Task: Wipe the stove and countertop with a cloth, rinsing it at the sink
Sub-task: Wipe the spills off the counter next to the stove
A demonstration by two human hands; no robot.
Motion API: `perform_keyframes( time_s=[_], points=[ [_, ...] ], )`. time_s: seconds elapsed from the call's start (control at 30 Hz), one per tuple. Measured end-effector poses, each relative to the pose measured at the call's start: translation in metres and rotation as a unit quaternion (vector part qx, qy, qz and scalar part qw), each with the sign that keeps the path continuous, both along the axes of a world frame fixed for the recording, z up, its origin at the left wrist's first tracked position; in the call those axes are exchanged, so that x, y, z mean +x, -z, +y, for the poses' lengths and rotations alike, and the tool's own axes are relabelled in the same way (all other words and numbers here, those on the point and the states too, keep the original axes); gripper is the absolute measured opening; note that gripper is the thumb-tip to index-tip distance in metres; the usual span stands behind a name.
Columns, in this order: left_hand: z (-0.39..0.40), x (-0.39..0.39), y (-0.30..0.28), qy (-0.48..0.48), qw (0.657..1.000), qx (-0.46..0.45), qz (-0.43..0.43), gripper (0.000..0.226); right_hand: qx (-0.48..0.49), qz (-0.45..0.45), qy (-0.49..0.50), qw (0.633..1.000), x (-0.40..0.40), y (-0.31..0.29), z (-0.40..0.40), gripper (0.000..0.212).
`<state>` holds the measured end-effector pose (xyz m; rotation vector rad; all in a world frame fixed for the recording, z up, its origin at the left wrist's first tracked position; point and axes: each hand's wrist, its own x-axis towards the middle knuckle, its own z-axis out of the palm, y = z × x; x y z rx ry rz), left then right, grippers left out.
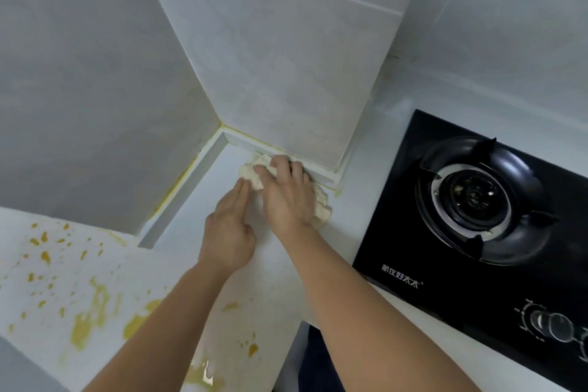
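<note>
A crumpled cream cloth (249,172) lies on the white countertop (203,219) in the corner under a tiled column. My right hand (288,197) presses down on the cloth with its fingers spread over it. Just left of it, my left hand (229,232) rests flat on the countertop, fingers straight, fingertips beside the cloth's edge. The black glass gas stove (397,232) sits to the right, apart from both hands. No sink is in view.
Yellow splatters (82,328) cover the countertop at the lower left and near its front edge. Yellow stain lines the wall joint (173,191). A burner (477,197) and a knob (553,325) are on the stove. Tiled walls close in the corner.
</note>
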<state>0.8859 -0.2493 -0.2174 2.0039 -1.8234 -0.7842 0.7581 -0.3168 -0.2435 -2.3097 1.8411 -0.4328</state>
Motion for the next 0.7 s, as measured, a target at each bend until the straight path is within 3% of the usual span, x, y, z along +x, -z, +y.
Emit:
perform_keyframes(
  time_s=[0.13,0.3,0.7],
  points=[
    [-0.012,-0.022,0.01,0.106,0.993,0.016,-0.049,0.094,-0.002,-0.003,0.035,0.999,-0.042,0.004,0.021,0.049],
    [0.001,-0.066,0.005,0.176,0.983,0.026,-0.041,0.092,-0.007,-0.012,0.078,0.997,-0.09,0.008,0.049,0.056],
    [-0.013,-0.077,0.001,0.242,0.97,0.011,-0.017,0.097,0.117,-0.088,0.237,0.96,-0.078,-0.019,0.064,0.043]
  ],
)
